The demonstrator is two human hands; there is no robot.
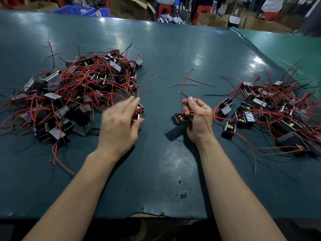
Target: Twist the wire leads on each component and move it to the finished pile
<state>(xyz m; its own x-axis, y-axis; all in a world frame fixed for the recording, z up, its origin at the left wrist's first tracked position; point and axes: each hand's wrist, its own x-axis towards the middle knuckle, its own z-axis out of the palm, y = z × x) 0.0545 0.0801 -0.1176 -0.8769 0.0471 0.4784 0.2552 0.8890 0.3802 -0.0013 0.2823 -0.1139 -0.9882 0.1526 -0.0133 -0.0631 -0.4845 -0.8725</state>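
Observation:
A small black box component (178, 119) with red wire leads (183, 87) is held just above the dark green table by my right hand (198, 117), whose fingers are closed around it and its wires. My left hand (121, 122), blurred and with fingers spread, hovers over a component (139, 110) at the right edge of the big left pile (78, 94); it grips nothing that I can see. A second pile of the same components (271, 112) lies to the right of my right hand.
The table mat (165, 54) stretches away to cardboard boxes (128, 7), blue crates (76, 10) and red stools (201, 13) behind. A loose red wire (64, 166) trails near the left forearm. The mat's front edge is chipped (149, 213).

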